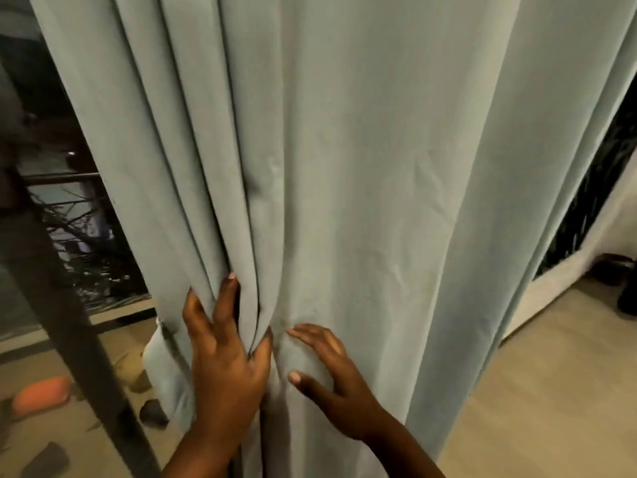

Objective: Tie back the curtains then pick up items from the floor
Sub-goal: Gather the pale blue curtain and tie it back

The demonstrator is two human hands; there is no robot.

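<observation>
A pale grey-green curtain [344,167] hangs in long folds and fills most of the view. My left hand [227,360] pinches a bunch of its folds between thumb and fingers at the lower middle. Just right of it, my right hand [331,377] lies flat against the cloth with its fingers spread and holds nothing. On the floor at the lower left lie an orange item [41,395] and a dark flat item [46,460]; smaller dark pieces [153,412] lie by the curtain's hem.
A dark slanted frame post [65,305] crosses the left side in front of a dark window [69,208]. Light wooden floor [551,391] shows at the right, with a white wall ledge [586,257] and dark objects [620,277] at the far right.
</observation>
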